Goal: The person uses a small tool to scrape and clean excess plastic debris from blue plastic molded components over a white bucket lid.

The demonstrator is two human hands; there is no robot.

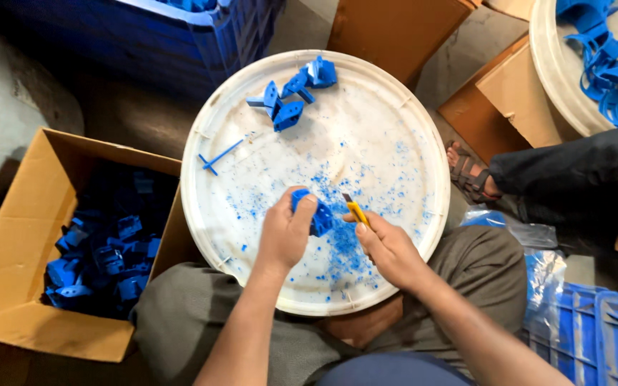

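My left hand grips a small blue plastic part over the near half of a round white tray resting on my lap. My right hand holds a yellow utility knife with its tip close to the part's right side. Blue shavings lie scattered on the tray below and around both hands. Several more blue parts sit clustered at the tray's far edge, and a thin blue sprue stick lies at its left.
An open cardboard box on my left holds several blue parts. Blue crates stand at the far left and near right. Another person's sandalled foot and dark trouser leg are at right, beside a second white tray with blue pieces.
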